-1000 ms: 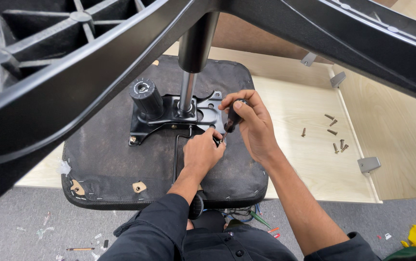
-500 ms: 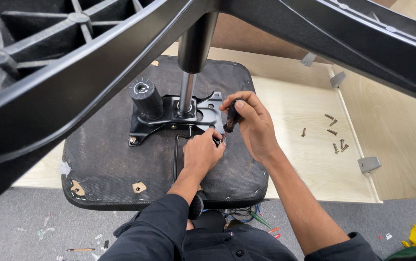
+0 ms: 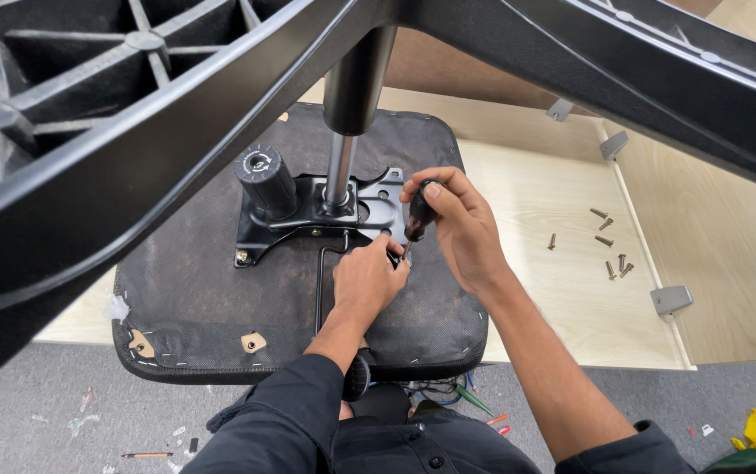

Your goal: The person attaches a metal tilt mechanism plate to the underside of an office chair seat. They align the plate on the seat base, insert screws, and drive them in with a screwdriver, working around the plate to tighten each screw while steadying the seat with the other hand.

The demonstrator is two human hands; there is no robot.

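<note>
Pale wooden board, upturned black chair seat on it, loose screws scattered beside

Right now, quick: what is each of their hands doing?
Left hand: closed, fingertips pinched at the screwdriver tip by the metal plate.
Right hand: closed around the black screwdriver handle.

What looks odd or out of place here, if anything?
The chair seat lies upside down, its star base up in the air. Loose screws are scattered on the pale board. The seat's fabric edge shows small torn patches, and bits of debris litter the grey floor.
</note>
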